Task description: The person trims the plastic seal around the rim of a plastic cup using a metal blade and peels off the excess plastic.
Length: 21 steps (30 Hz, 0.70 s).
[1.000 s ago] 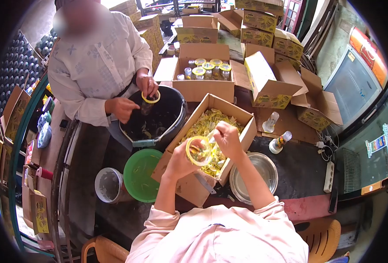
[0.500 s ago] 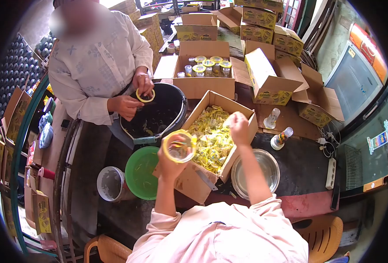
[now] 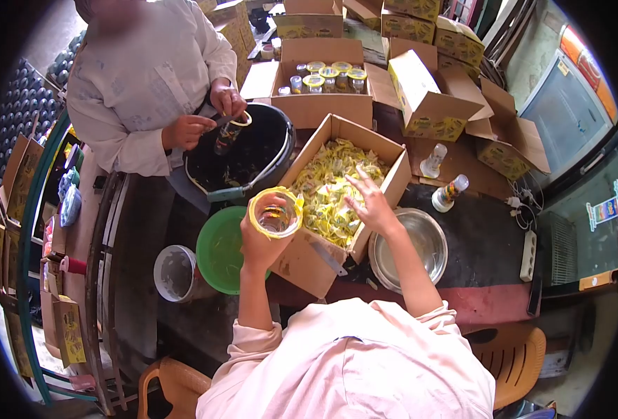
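My left hand is wrapped round a clear glass with a crinkled yellow rim, its mouth tipped toward the camera. Something dark and coloured shows inside or through it. My right hand is open with fingers spread, over the right side of a cardboard box. Crumpled yellow and clear wrapper pieces fill that box. I cannot make out anything held in the right hand. Close to my right forearm sits a round metal bowl.
A co-worker's hands hold a yellow-rimmed glass and a dark blade-like tool over a black bucket. A green basin and white pail stand left. A carton holds several yellow-topped glasses. Two glasses stand right.
My right hand has gone from closed fingers to spread ones, staying above the box. The left hand keeps the glass. The co-worker's glass has turned, and a dark tool now shows.
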### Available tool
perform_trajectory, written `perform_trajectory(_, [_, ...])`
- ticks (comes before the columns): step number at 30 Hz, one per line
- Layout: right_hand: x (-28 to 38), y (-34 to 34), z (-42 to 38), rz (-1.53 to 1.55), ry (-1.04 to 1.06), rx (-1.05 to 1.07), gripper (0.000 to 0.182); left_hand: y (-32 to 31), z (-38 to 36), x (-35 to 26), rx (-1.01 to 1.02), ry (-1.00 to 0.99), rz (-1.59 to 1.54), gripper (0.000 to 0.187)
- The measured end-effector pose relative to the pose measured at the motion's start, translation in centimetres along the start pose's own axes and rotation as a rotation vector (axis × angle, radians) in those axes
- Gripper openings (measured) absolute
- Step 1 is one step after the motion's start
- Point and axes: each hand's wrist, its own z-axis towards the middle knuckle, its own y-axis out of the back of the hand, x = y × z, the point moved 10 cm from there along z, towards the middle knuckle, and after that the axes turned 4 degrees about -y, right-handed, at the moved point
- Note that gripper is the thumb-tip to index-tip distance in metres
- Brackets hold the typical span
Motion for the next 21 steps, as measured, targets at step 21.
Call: perform_trajectory(21, [-1.2,-1.5,-10.3,0.262,-0.445,-0.001,0.031,2.1,-4.7,-2.2,0.074,0.052,0.078,0.055])
